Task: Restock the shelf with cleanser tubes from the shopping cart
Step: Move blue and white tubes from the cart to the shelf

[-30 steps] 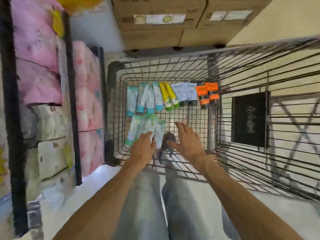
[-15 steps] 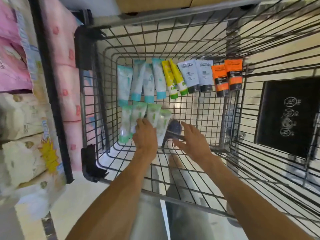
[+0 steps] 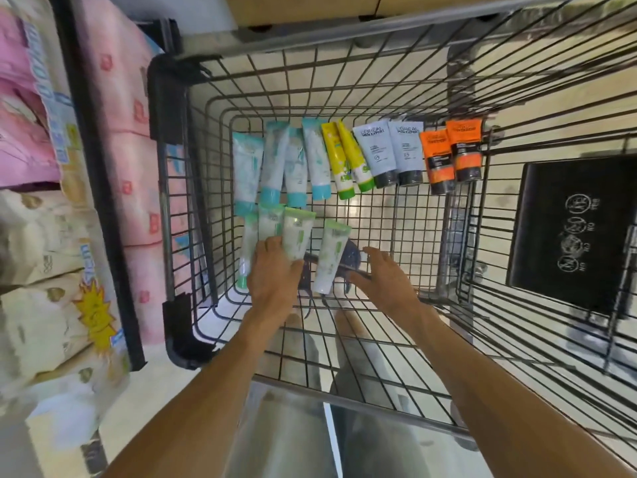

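Several cleanser tubes lie on the floor of the wire shopping cart (image 3: 344,74). The far row has teal-capped tubes (image 3: 275,163), two yellow tubes (image 3: 344,160), two grey tubes (image 3: 389,153) and two orange tubes (image 3: 451,150). The near row holds white tubes with green ends. My left hand (image 3: 274,274) grips one of these, a green-ended tube (image 3: 297,232), with two more (image 3: 256,236) beside it on the left. My right hand (image 3: 387,274) is open, its fingers stretched toward another green-ended tube (image 3: 331,257) lying apart, just right of my left hand.
A shelf upright (image 3: 93,167) runs down the left, with pink packs (image 3: 117,98) and beige packs (image 3: 44,243) stacked on it. Cardboard boxes (image 3: 300,8) stand beyond the cart. A black sign plate (image 3: 572,232) sits on the cart's right flap.
The view has closed in on the cart. My left hand has curled round one green-ended tube and drawn it away from the rightmost one. My right hand has stayed open beside them.
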The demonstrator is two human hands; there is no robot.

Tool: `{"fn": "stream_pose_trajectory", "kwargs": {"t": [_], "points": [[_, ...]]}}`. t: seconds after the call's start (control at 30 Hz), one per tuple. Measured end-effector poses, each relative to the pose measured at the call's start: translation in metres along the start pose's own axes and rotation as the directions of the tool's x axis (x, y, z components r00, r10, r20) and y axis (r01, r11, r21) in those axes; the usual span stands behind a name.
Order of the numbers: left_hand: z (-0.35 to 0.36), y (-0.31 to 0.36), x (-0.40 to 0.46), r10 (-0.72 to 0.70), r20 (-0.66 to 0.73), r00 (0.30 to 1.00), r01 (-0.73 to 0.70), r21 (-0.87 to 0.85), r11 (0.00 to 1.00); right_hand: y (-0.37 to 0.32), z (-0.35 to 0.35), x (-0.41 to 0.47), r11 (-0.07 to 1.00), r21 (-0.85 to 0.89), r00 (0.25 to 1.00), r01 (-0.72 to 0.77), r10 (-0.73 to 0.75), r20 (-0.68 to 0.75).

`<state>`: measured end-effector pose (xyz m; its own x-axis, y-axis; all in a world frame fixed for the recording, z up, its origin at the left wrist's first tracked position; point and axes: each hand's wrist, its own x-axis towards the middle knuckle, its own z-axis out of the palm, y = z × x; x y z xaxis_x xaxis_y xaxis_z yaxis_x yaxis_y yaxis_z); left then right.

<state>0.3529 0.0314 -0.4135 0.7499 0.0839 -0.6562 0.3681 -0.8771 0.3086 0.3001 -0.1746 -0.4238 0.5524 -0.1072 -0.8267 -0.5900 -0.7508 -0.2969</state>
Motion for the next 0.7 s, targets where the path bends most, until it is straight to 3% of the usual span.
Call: {"fn": "stream_pose_trajectory", "kwargs": {"t": [0.2, 0.47, 0.7], "points": [[-0.03, -0.023, -0.001, -0.022, -0.022, 1.0, 0.021, -0.047, 0.999, -0.027, 0.019, 0.01, 0.976, 0.19, 0.994, -0.107, 0.1, 0.044], [-0.041, -0.037, -0.002, -0.041, -0.014, 0.999, 0.04, -0.066, 0.997, -0.04, 0.065, 0.037, 0.852, 0.454, 0.962, -0.262, 0.267, 0.053], [-0.048, -0.037, -0.006, -0.027, 0.004, 1.0, 0.027, -0.063, 0.998, -0.039, 0.049, 0.029, 0.873, 0.442, 0.979, -0.204, 0.192, 0.073]]}}
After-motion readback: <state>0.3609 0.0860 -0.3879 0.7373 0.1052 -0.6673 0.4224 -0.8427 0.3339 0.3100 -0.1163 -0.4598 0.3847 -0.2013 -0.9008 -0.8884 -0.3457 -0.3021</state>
